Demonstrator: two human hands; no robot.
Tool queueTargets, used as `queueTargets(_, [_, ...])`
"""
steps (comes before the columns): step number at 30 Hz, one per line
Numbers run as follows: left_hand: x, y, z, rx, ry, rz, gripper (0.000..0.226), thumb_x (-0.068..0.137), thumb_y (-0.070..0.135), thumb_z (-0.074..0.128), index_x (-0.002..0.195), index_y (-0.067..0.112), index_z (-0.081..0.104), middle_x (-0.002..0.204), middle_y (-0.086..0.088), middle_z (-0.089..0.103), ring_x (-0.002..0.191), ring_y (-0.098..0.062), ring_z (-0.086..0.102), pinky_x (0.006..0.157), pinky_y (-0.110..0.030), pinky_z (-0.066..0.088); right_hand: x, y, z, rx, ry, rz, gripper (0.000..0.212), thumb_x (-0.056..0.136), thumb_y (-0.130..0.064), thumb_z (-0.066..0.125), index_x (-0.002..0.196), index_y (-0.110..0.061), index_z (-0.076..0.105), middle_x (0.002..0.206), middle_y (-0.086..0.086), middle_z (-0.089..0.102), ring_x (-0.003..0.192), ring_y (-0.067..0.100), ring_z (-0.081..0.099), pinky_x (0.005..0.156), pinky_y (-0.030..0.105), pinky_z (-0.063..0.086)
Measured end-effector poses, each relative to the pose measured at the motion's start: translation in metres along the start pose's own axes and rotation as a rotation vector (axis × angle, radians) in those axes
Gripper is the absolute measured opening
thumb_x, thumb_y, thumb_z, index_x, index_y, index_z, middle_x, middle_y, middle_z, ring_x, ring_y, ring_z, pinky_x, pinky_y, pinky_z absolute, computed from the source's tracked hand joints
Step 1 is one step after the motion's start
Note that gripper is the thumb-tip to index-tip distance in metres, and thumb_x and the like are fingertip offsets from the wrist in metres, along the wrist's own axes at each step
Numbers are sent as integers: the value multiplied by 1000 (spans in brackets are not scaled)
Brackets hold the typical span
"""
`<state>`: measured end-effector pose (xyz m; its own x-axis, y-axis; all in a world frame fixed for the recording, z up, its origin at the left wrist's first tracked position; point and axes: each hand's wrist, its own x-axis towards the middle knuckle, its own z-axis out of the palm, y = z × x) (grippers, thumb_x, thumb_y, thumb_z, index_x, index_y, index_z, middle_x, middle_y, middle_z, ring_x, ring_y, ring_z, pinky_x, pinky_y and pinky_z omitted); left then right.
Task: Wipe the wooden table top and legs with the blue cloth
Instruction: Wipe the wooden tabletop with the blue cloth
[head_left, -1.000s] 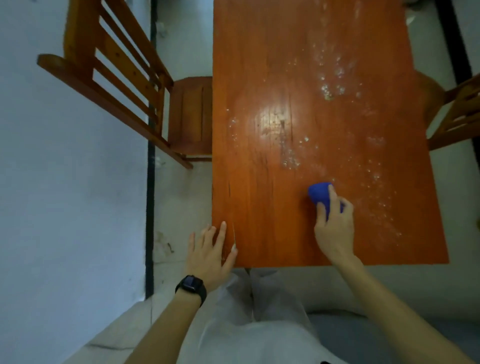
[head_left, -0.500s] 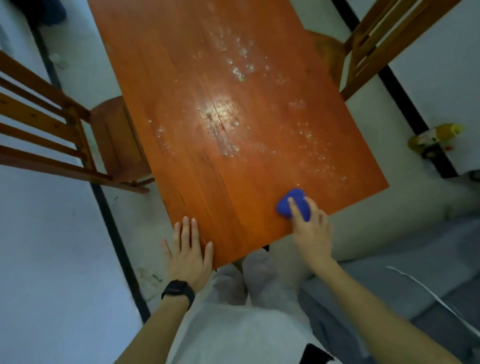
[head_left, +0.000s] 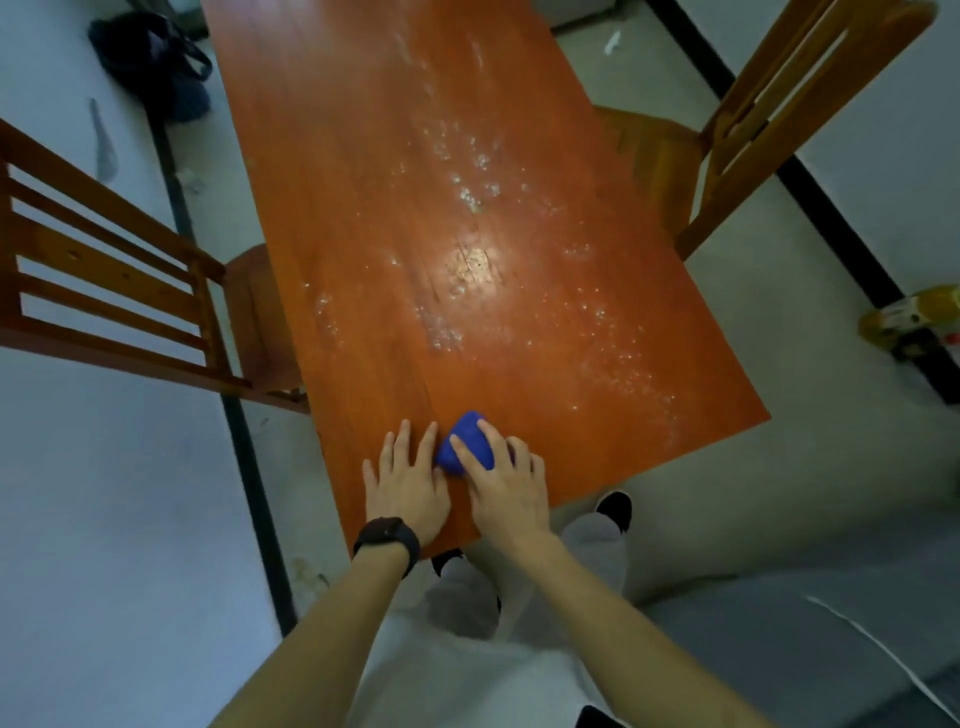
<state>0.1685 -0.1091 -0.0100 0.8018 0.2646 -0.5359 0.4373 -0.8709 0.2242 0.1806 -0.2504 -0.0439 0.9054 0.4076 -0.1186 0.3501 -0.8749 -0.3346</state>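
The orange wooden table top (head_left: 395, 171) runs away from me, speckled with white dust and crumbs across its middle and right side. A bunched blue cloth (head_left: 464, 441) lies near the table's front edge. My right hand (head_left: 506, 486) lies over the cloth and presses it to the wood, fingers fairly straight on top of it. My left hand (head_left: 408, 483), with a black watch on the wrist, rests flat on the table just left of the cloth, its fingers spread and touching the cloth's edge. The table legs are hidden.
A wooden chair (head_left: 130, 291) stands tucked at the left side, another chair (head_left: 737, 124) at the right. A dark bag (head_left: 156, 67) lies on the floor far left. A yellow bottle (head_left: 914, 317) lies by the right wall. My legs stand at the table's front edge.
My right hand slid the blue cloth leftward along the front edge. My left hand moved up from the table's corner onto the top, beside the cloth. The view swung back toward the left.
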Motion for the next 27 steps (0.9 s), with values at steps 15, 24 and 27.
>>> queueTargets(15, [26, 141, 35, 281, -136, -288, 103, 81, 85, 8, 150, 17, -27, 158, -14, -27, 149, -29, -16, 115, -64, -9, -3, 366, -105, 236, 195, 696, 49, 97, -26, 38, 143, -12, 49, 145, 23, 46, 127, 43, 48, 107, 57, 31])
queueTargets(24, [27, 146, 33, 165, -176, -353, 102, 77, 88, 16, 144, 31, -35, 155, -3, -36, 149, -22, -18, 117, -62, -4, -1, 294, -107, 261, 259, 322, 45, 97, -29, 48, 142, -27, 50, 147, 9, 47, 108, 34, 52, 90, 44, 44])
queueTargets(27, [27, 145, 36, 151, -177, -361, 103, 76, 88, 18, 146, 32, -33, 156, -1, -35, 149, -22, -17, 118, -62, -2, 0, 254, -89, 108, 80, -57, 68, 82, -19, 69, 144, -33, 46, 150, 3, 44, 111, 31, 49, 82, 44, 49])
